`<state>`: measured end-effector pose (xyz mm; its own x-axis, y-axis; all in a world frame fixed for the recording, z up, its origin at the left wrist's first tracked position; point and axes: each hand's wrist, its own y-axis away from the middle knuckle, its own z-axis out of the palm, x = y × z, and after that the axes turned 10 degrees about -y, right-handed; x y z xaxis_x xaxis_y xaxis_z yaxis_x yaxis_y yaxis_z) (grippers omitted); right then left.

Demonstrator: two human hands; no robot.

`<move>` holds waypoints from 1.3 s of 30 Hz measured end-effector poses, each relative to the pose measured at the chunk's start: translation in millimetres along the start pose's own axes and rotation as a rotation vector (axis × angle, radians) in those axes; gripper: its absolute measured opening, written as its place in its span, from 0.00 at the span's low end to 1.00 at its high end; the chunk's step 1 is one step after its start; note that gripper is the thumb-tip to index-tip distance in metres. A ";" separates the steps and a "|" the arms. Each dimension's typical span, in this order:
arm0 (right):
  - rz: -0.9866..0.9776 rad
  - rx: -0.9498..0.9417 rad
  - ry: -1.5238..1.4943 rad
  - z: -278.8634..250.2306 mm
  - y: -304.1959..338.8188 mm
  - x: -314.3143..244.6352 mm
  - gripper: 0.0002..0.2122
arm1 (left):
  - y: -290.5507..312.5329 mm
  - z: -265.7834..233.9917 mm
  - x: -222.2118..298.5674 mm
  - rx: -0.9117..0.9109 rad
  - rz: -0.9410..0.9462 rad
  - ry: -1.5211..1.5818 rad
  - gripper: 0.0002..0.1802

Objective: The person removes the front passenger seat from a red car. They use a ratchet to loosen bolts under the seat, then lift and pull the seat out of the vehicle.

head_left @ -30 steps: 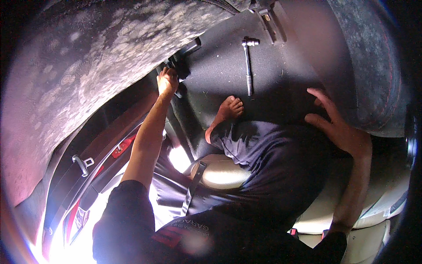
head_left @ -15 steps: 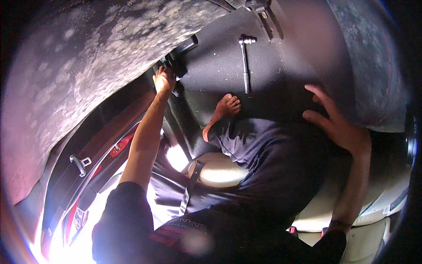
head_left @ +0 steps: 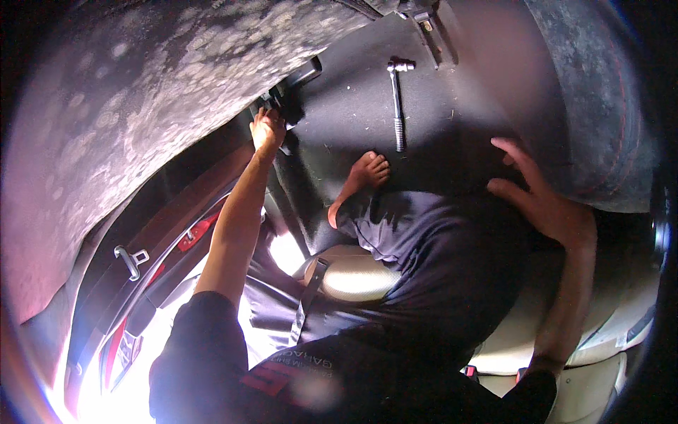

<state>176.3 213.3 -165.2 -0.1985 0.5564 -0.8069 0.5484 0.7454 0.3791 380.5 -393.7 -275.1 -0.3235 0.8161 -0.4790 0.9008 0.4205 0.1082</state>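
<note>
Apparently, our left hand (head_left: 268, 130) works beside the black plastic fitting (head_left: 305, 73) at the dark carpeted floor (head_left: 346, 106)'s edge; its fingers' grip we cannot tell. Our right hand (head_left: 554, 208) is spread, empty. Next move probably calls for careful touch.

The dark shirt (head_left: 353, 396) bears pale lettering (head_left: 299, 358) beside a red emblem (head_left: 272, 379).
</note>
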 end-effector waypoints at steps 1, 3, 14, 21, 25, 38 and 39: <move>-0.032 0.019 0.002 2.9 0.4 3.5 0.28 | 1.7 -2.3 3.2 -0.028 -0.015 -0.014 0.10; -0.058 0.043 0.015 5.7 2.1 6.4 0.27 | 2.2 -7.4 14.6 -0.078 -0.040 -0.032 0.10; 0.031 0.007 0.019 1.6 1.4 0.1 0.28 | -1.6 -4.5 10.0 -0.031 0.011 -0.003 0.08; 0.012 -0.038 0.046 0.7 -0.8 4.4 0.30 | 3.6 -3.8 18.2 0.079 -0.144 0.008 0.11; -0.034 -0.008 0.076 6.5 2.1 10.5 0.30 | 3.6 -8.9 11.0 -0.149 -0.047 0.142 0.13; 0.065 -0.073 0.087 -4.3 2.8 -4.8 0.31 | 2.9 -14.1 13.4 -0.162 -0.076 0.154 0.11; 0.049 -0.078 0.077 -5.1 2.1 -5.5 0.31 | 3.0 -8.4 7.1 -0.147 -0.061 0.147 0.11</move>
<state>174.4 213.7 -157.7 -0.2362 0.6169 -0.7508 0.4950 0.7412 0.4533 378.4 -383.3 -270.9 -0.4246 0.8320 -0.3572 0.8298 0.5154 0.2141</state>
